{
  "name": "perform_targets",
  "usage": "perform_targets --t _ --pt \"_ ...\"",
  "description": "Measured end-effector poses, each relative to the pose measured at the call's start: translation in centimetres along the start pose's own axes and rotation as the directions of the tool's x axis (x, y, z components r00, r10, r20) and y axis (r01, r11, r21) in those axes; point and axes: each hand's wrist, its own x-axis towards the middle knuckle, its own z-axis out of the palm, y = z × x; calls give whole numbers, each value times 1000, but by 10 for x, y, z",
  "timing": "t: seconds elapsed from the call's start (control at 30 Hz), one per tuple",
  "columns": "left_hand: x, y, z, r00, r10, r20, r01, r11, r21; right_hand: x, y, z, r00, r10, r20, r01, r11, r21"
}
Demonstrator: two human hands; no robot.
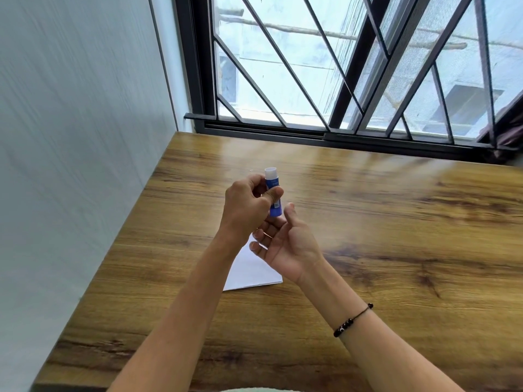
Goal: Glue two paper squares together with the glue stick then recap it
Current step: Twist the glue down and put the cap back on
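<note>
My left hand (pixel 246 206) grips a blue glue stick (pixel 274 203) upright above the table, with the thumb across its middle. The stick's white top end stands bare, and no cap is visible. My right hand (pixel 287 246) sits palm-up just below. Its forefinger is under the stick's bottom end and its thumb is beside it. White paper squares (pixel 252 274) lie stacked on the wooden table (pixel 396 250) beneath my hands, partly hidden by my wrists.
The table meets a pale wall (pixel 70 137) on the left and a barred window (pixel 339 80) at the back. A beaded bracelet (pixel 348 323) is on my right forearm.
</note>
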Motion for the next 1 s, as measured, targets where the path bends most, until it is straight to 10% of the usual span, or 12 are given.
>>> perform_targets --t 1.0 --pt "2 -3 0 1000 22 5 -22 1000 8 -3 -2 1 998 -61 -11 61 996 66"
